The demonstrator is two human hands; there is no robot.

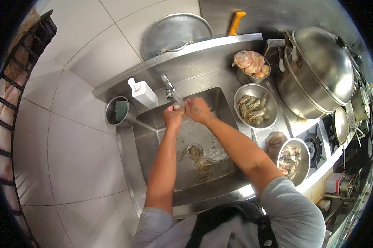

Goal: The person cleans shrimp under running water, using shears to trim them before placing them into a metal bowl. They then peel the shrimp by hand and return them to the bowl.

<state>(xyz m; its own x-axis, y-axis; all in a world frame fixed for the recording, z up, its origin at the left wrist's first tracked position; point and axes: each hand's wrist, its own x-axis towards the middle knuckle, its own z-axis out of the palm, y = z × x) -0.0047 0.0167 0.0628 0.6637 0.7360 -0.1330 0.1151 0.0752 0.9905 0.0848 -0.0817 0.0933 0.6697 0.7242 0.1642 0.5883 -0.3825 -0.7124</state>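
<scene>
Under the tap (168, 87), my left hand (172, 118) and my right hand (198, 110) meet with fingers closed on a small pale shrimp (177, 106), mostly covered by the fingers. Water from the spout runs over it. Below them, shrimp heads and shells (198, 158) lie on the wet floor of the steel sink (146, 142). To the right of my right hand, a metal bowl (273, 120) holds whole grey-brown shrimp (252, 108). A second bowl (305, 159), beside my right forearm, contains paler pieces (290, 161), perhaps peeled shrimp.
Left of the tap stand a white pump bottle (145, 95) and a metal pot (128, 117) with a green sponge (121, 110). Bulbs fill a container (252, 78) behind the bowls. A large steamer pot (310, 78) and a gas burner (313, 144) are at right; an orange-handled knife (236, 24) is behind.
</scene>
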